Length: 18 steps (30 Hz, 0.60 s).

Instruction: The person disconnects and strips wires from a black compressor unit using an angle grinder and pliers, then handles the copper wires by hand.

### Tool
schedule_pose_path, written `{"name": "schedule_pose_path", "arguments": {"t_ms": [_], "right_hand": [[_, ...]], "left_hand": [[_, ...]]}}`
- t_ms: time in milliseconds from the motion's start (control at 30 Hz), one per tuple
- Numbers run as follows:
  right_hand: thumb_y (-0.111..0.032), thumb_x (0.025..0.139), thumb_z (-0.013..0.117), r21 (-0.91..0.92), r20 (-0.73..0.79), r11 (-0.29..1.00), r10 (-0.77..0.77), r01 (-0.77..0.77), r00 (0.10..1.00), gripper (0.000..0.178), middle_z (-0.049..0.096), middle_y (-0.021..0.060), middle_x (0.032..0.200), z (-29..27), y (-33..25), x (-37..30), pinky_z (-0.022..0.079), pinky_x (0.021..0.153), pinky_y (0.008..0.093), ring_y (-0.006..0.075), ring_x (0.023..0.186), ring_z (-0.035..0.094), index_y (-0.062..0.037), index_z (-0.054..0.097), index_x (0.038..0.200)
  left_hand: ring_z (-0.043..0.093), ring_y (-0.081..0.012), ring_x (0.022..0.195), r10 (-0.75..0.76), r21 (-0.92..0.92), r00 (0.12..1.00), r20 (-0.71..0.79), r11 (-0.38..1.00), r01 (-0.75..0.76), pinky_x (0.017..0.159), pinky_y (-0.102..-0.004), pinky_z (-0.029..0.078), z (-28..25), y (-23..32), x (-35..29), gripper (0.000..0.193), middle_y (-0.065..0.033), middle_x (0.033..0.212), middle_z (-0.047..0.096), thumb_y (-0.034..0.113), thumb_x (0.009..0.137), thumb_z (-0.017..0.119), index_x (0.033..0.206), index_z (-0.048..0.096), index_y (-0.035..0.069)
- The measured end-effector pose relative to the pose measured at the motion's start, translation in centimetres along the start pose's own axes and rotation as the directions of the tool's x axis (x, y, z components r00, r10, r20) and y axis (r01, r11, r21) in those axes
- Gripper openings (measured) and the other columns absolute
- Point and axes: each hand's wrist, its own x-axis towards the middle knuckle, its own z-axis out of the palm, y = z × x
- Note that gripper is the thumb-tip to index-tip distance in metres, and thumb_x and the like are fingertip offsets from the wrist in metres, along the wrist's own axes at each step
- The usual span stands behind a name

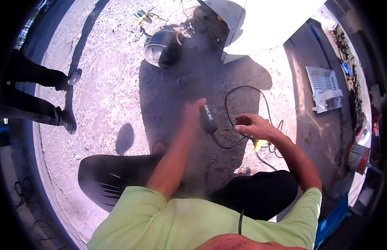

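My left hand (195,107) is wrapped around a black corded power tool, which looks like an angle grinder (208,120). Its front end is lost in shadow and hazy dust. A black cord (222,146) runs from its rear end and loops to the right. My right hand (255,126) hovers beside that loop, fingers curved with a gap between thumb and forefinger, nothing visible in its grasp. Just below it is a yellow plug or connector (260,144) on the cord. Beyond the tool, a dark rounded cylinder (156,49) with a shiny end lies on the ground.
A large white panelled box (264,29) stands at the far right. Wires and yellow-green pieces (143,17) are scattered at the far side. Another person's legs (35,93) stand at left. On the right are a white slotted panel (324,87) and a reddish can (358,157).
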Motion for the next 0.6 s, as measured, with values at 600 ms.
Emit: {"name": "schedule_pose_path", "arguments": {"t_ms": [600], "right_hand": [[-0.045, 0.083, 0.077, -0.603, -0.559, 0.793, -0.343, -0.086, 0.755, 0.070, 0.070, 0.0287, 0.099, 3.4, -13.6, 7.4, 0.056, 0.084, 0.0471, 0.0421, 0.094, 0.071, 0.0065, 0.054, 0.125]], "left_hand": [[0.065, -0.0190, 0.080, 0.207, -0.218, 0.964, 0.164, 0.961, -0.170, 0.075, -0.0352, 0.056, 8.3, 10.6, -0.3, 0.033, -0.0094, 0.091, 0.067, 0.022, 0.087, 0.079, 0.109, 0.066, 0.002]]}}
